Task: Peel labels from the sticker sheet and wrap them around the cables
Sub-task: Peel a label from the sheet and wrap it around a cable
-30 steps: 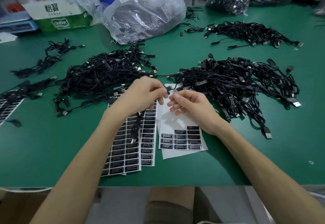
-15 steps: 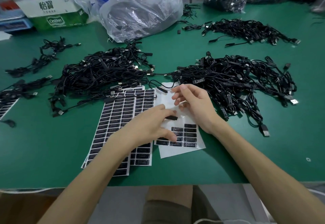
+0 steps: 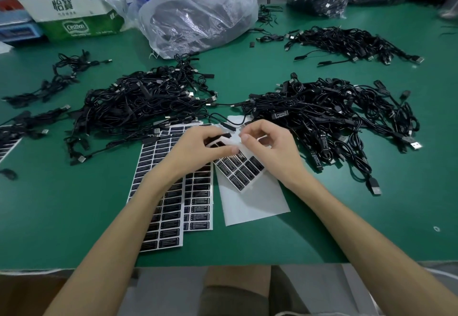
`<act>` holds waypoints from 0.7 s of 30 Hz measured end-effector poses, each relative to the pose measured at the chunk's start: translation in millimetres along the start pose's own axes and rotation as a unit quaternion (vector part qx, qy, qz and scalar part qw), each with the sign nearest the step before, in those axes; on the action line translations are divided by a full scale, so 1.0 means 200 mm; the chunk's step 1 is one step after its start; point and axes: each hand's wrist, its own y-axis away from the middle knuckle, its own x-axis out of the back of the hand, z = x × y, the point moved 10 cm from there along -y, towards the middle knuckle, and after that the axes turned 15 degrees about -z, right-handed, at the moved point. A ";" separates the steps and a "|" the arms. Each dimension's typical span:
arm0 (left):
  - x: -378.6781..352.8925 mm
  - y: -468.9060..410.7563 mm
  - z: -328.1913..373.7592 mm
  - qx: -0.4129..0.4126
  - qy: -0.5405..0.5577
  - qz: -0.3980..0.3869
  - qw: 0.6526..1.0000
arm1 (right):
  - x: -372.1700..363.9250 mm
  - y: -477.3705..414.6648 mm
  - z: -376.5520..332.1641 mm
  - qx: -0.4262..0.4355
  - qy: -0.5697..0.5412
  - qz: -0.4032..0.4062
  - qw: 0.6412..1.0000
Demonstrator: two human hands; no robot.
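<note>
The sticker sheet [image 3: 240, 167], flat on the desk [image 3: 74, 204] half a second ago, is now raised at its far end and turned askew, baring a blank white sheet [image 3: 252, 204] beneath. The right hand [image 3: 270, 152] has come over to pinch its far edge, and the left hand [image 3: 198, 149] now pinches a black label [image 3: 223, 136] there.

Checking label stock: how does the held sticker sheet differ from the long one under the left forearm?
The white, mostly bare sticker sheet has its top edge curled up between the left hand and right hand; the long, label-packed sticker sheet lies flat on the green table. The held one keeps few labels; the long one is full. Both carry black rectangular labels.
</note>
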 end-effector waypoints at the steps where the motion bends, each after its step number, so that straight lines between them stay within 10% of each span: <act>1: 0.01 -0.01 0.00 -0.005 0.017 0.000 1.000 | 0.00 0.00 0.00 0.001 0.002 0.000 1.000; 21: -0.01 0.01 -0.11 -0.026 0.150 0.077 0.985 | -0.03 0.00 -0.03 0.005 0.055 -0.012 0.998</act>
